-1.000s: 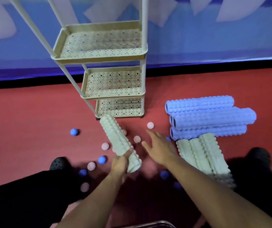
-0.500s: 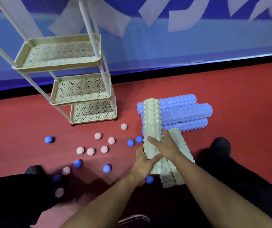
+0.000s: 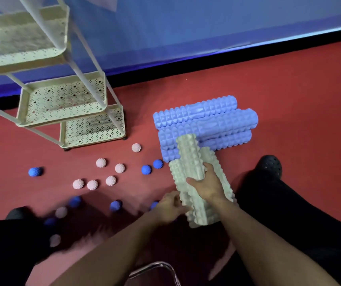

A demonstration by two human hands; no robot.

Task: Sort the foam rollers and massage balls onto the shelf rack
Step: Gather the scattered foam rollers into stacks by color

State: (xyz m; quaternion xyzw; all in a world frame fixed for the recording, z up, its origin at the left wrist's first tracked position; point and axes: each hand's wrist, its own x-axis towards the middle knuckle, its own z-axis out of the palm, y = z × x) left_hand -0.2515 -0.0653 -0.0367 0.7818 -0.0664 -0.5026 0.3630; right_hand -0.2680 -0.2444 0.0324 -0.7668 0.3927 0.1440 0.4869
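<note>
While the right hand (image 3: 207, 185) wraps its grip round a pale green foam roller (image 3: 191, 162) — thumb on the near side, fingers curled over the ridges — the left hand (image 3: 170, 205) sits at the roller's lower left, blurred, so I cannot tell whether its fingers pinch the foam or only touch it. That roller lies slantwise across the other pale green rollers (image 3: 217, 168) on the red floor (image 3: 289, 89), its far end overlapping the stack of blue foam rollers (image 3: 206, 120). Pink spiky massage balls (image 3: 101, 162) and blue spiky massage balls (image 3: 146, 169) lie scattered between the person and the cream shelf rack (image 3: 62, 100), whose perforated trays hold nothing visible.

Risks, as I judge them: the grip sits near one end, so a one-handed lift could let the long far end droop and knock the blue stack — and loose balls nearby could roll if bumped.
</note>
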